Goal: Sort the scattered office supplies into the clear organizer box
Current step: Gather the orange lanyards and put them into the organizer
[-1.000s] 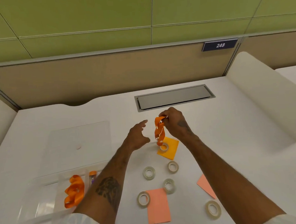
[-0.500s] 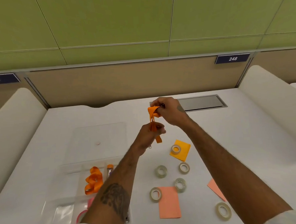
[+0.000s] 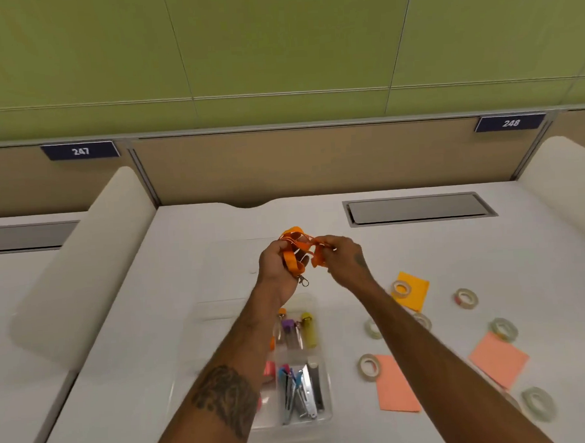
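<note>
Both hands hold an orange lanyard (image 3: 296,251) bunched in loops above the desk. My left hand (image 3: 276,269) grips its lower part, with the metal clip dangling below. My right hand (image 3: 342,257) pinches the other end of the strap. Beneath my left forearm lies the clear organizer box (image 3: 323,412), holding staplers, markers and pink items. To the right, several tape rolls (image 3: 369,367) and sticky-note pads, one orange (image 3: 413,291) and two salmon (image 3: 396,385), lie scattered on the desk.
The white desk (image 3: 138,348) has rounded white side dividers (image 3: 83,262) at left and at far right. A grey cable hatch (image 3: 419,208) is set into the back of the desk. The box's clear lid (image 3: 239,258) lies behind the box.
My hands moved left and came together, gathering the hanging lanyard into loops. The view swung left, so the organizer box now sits under my arms.
</note>
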Demonstrator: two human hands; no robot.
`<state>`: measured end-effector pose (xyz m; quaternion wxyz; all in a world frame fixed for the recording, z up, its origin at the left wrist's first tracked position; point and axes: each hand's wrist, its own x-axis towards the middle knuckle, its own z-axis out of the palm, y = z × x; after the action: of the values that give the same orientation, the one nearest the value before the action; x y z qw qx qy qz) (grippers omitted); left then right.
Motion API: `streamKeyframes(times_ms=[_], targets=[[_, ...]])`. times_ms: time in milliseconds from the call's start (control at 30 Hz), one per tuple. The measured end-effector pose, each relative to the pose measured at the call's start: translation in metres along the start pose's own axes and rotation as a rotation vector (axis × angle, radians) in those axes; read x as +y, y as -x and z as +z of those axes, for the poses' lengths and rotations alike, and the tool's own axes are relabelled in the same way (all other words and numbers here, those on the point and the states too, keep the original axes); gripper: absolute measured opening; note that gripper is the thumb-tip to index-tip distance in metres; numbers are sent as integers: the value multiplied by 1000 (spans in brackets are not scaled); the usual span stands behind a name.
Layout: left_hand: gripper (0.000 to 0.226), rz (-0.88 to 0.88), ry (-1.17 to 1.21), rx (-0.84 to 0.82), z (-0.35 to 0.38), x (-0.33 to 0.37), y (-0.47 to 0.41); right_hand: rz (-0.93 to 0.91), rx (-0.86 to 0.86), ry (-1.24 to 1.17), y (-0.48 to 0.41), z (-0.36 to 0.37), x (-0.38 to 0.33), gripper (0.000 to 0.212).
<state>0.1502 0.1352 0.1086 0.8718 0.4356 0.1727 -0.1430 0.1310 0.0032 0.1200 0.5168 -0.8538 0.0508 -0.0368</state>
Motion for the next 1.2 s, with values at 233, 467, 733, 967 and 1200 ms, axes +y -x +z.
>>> streamKeyframes(times_ms=[233, 467, 733, 967, 1200], targets=[[32, 3, 14, 52, -45, 19, 18, 81, -178, -160, 40, 76, -33, 39], [35, 5, -149, 18, -88, 30, 22, -39, -265, -29, 53, 118, -37, 32], [39, 80, -288, -35, -118, 34, 24, 86, -142, -29, 46, 129, -29, 13], [48, 324, -1304, 203, -180, 13, 0, 200, -135, 173, 43, 132, -5, 20], [68, 404, -2100, 168, -237, -9, -8, 232, -255, 532, 41, 154, 17, 22]])
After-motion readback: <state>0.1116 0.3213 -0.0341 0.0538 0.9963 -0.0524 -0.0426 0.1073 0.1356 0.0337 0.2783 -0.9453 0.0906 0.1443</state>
